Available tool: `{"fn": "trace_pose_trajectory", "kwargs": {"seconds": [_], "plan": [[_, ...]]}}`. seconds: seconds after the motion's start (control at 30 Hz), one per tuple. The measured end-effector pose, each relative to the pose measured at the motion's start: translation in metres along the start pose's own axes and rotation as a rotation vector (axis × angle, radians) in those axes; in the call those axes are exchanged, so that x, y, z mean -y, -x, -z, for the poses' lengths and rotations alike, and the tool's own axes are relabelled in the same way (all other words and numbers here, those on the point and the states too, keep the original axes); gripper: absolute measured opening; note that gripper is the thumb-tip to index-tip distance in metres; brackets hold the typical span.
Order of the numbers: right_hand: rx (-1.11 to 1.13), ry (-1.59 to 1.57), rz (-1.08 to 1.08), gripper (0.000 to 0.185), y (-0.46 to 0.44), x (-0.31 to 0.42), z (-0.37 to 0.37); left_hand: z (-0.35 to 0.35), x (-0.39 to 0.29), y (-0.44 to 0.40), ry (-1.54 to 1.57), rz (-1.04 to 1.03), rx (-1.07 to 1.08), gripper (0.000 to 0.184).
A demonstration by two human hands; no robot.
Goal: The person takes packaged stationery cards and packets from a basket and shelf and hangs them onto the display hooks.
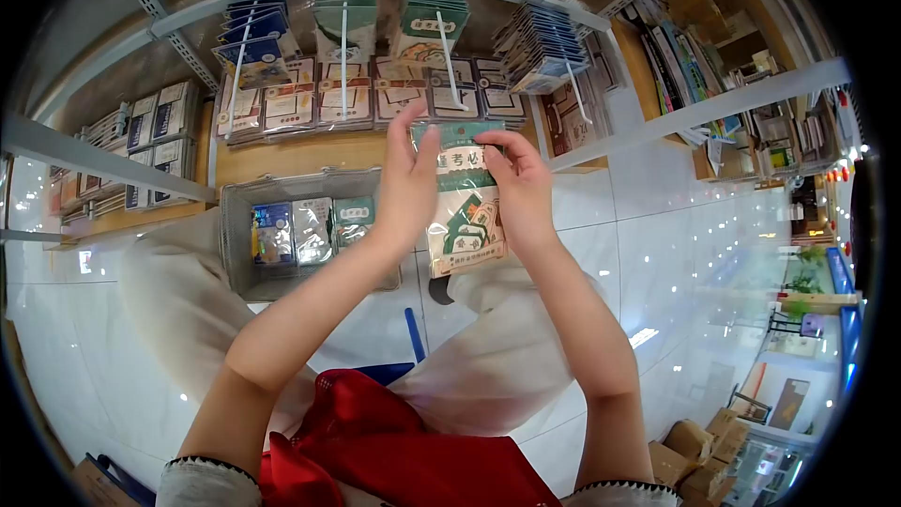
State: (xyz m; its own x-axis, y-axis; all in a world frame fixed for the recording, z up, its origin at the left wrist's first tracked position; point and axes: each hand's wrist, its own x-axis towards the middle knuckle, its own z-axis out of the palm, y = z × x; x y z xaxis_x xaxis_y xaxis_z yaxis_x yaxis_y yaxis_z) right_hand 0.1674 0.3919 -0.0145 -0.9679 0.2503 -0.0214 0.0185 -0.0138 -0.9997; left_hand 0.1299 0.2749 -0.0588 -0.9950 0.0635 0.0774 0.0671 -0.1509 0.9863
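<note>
A flat green and cream packet [462,225] with Chinese lettering and a hanger hole hangs upright between my hands, in front of the rack. At its upper left edge is my left hand [410,183], thumb in front and forefinger stretched up beside the corner. My right hand [524,190] grips the upper right side, thumb on the front and forefinger bent over the top. Above them, similar green packets [430,23] hang on a white display hook [449,61].
Blue packets [549,47] hang at the rack's right. Boxed sets [291,103] line the shelf behind the hooks. A grey basket [235,244] holding several packets stands below, left. Bookshelves [676,75] are on the right; cardboard boxes [699,451] sit at lower right.
</note>
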Motion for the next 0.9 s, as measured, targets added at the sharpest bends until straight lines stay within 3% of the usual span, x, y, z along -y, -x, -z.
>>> {"fn": "trace_pose_trajectory", "kwargs": {"seconds": [0.1,0.23,0.4,0.77,0.9], "plan": [[-0.073,-0.139,-0.117,0.016,-0.005,-0.012,0.007,-0.001,-0.001,0.001,0.084,0.286,0.069,0.029],[-0.142,-0.098,-0.034,0.016,-0.029,-0.023,0.018,-0.014,-0.001,-0.008,0.199,0.31,0.101,0.025],[-0.208,0.181,0.099,0.014,-0.048,-0.058,0.005,-0.015,0.041,-0.024,0.2,0.25,-0.066,0.021],[-0.273,0.183,0.332,0.007,-0.161,-0.093,-0.02,-0.011,0.093,-0.134,-0.058,-0.048,-0.189,0.014],[-0.309,0.069,0.278,0.006,-0.198,-0.088,-0.038,-0.005,0.11,-0.188,-0.075,-0.179,-0.226,0.013]]}}
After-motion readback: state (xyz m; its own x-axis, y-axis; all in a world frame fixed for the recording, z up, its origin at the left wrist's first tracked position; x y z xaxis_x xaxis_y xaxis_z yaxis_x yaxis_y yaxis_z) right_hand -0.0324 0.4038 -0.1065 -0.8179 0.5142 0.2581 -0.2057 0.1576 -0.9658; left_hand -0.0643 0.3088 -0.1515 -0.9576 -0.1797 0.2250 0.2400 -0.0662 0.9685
